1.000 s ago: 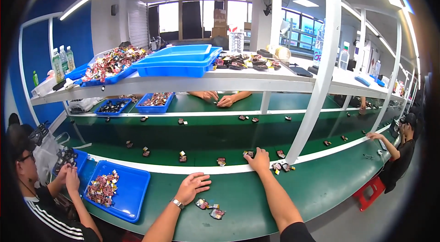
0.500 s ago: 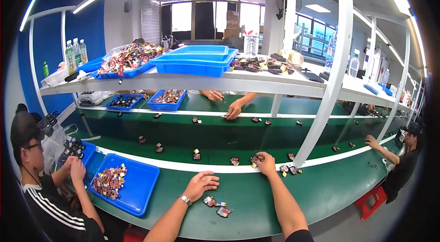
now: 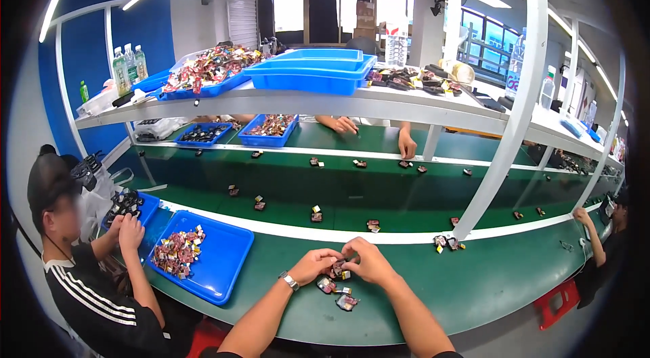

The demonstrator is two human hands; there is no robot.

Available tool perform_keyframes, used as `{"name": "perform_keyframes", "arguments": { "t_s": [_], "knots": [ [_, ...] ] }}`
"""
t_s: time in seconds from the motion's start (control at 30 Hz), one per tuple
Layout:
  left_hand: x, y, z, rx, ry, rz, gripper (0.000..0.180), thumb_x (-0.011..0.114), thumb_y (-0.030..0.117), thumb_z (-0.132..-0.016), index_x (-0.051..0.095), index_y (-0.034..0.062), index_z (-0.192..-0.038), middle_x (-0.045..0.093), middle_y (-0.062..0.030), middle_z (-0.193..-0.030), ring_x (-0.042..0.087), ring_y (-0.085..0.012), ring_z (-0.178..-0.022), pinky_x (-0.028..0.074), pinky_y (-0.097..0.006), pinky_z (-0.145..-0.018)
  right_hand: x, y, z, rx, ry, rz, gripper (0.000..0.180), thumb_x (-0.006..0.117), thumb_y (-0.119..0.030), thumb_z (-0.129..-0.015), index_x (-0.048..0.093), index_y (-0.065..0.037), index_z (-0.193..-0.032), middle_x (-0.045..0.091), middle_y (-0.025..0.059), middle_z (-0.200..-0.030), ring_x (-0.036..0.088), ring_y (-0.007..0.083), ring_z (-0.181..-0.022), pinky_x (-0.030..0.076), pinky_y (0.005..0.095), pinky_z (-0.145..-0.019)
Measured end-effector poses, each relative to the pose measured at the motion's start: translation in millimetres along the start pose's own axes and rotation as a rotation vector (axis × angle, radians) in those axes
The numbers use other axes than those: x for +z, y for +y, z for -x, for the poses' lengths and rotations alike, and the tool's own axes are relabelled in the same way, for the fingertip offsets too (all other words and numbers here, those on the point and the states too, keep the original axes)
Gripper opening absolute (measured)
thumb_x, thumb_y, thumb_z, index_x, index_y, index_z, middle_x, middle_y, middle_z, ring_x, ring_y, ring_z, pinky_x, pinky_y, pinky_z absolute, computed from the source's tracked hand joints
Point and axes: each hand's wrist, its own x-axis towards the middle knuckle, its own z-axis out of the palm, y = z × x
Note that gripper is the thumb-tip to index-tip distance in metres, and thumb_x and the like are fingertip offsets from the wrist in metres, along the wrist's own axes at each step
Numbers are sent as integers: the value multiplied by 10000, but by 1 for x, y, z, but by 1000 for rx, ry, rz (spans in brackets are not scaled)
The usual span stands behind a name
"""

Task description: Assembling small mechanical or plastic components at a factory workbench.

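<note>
Both my hands meet over the near green worktop (image 3: 433, 290). Between them is a small red-and-black electronic piece (image 3: 338, 268), partly covered by fingers. My left hand (image 3: 313, 266), with a metal watch at its wrist, has its fingers curled at the piece's left side. My right hand (image 3: 368, 262) pinches it from the right, thumb and forefinger drawn together. Just below lie loose pieces of the same kind, one with a yellow-and-white tab (image 3: 343, 291) and one with a silvery face (image 3: 347, 302).
Beyond a white rail (image 3: 406, 239), similar pieces are spread along the green conveyor belt (image 3: 406, 202). A blue tray (image 3: 227, 266) with a heap stands left, beside a seated co-worker (image 3: 88, 256). A white post (image 3: 504, 114) rises at right; a shelf (image 3: 325, 104) crosses ahead.
My right hand has come from the rail back to my left hand, bringing a piece. My left hand's spread fingers have closed in. The view has shifted slightly.
</note>
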Motion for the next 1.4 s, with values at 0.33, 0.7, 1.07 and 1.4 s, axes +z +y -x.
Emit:
{"name": "perform_keyframes", "arguments": {
  "t_s": [0.33, 0.7, 1.07, 1.4],
  "knots": [
    [7, 5, 3, 1, -6, 11, 337, 511, 75, -970, 496, -7, -1297, 608, -107, -1187, 634, -168, -1007, 557, -322, -864, 12, 4, 12, -266, 140, 268, 259, 701, -78, -778, 677, -106, -1034, 565, 82, -1183, 563, 281, -1081, 500, 376, -892],
    [6, 0, 0, -5, 60, 94, 259, 493, 5, -952, 469, 30, -1209, 616, -100, -1169, 635, -169, -1014, 556, -305, -868, 12, 10, 10, -351, 68, 391, 168, 714, -127, -765, 681, -103, -928, 545, 73, -1224, 528, 280, -1130, 482, 396, -911],
    [6, 6, 5, 45, -69, 132, 403, 518, -13, -919, 446, -17, -1316, 571, -126, -1234, 584, -213, -1137, 512, -361, -974, 23, 13, 11, -160, 127, 203, 100, 691, -153, -800, 713, -95, -878, 562, 71, -1245, 522, 266, -1159, 481, 369, -936],
    [8, 3, 4, 15, 23, 82, 345, 492, -20, -937, 460, 8, -1279, 576, -117, -1217, 597, -199, -1114, 537, -345, -936, 25, 13, 13, -197, 108, 112, 121, 686, -155, -807, 719, -86, -901, 586, 82, -1216, 516, 284, -1159, 460, 383, -951]
  ]
}}
